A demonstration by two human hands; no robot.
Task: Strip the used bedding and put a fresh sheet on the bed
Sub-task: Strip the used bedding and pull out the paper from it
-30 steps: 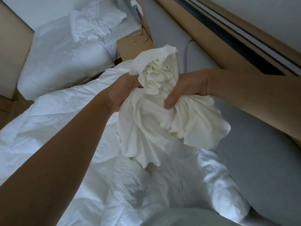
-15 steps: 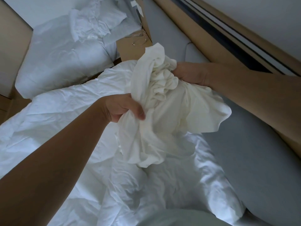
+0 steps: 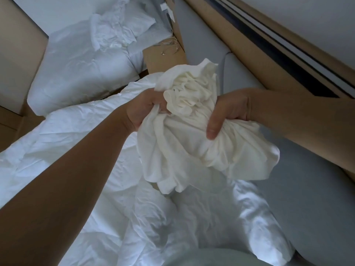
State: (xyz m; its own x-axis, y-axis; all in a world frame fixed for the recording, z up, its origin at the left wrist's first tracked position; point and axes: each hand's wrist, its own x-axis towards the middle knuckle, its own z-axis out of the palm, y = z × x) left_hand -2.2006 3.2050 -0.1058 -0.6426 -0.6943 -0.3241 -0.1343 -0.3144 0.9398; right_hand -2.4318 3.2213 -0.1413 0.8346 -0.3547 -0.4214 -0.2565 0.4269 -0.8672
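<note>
A bunched cream-white sheet [image 3: 194,143] hangs in the air above the bed, gathered into a wad. My left hand [image 3: 142,110] grips its left side, fingers buried in the folds. My right hand [image 3: 228,110] grips the right side, thumb curled over the cloth. Below lies a crumpled white duvet [image 3: 80,154] spread over the bed. The grey mattress surface [image 3: 311,204] shows bare on the right.
White pillows and loose linen [image 3: 86,60] lie heaped at the far left. A tan wooden ledge with a thin cable [image 3: 167,52] stands beyond the bed. A wooden headboard rail [image 3: 245,60] and a window track run along the right.
My left hand has risen back level with my right, and both have regathered the sheet into a tighter wad. My right hand has shifted its hold lower on the cloth.
</note>
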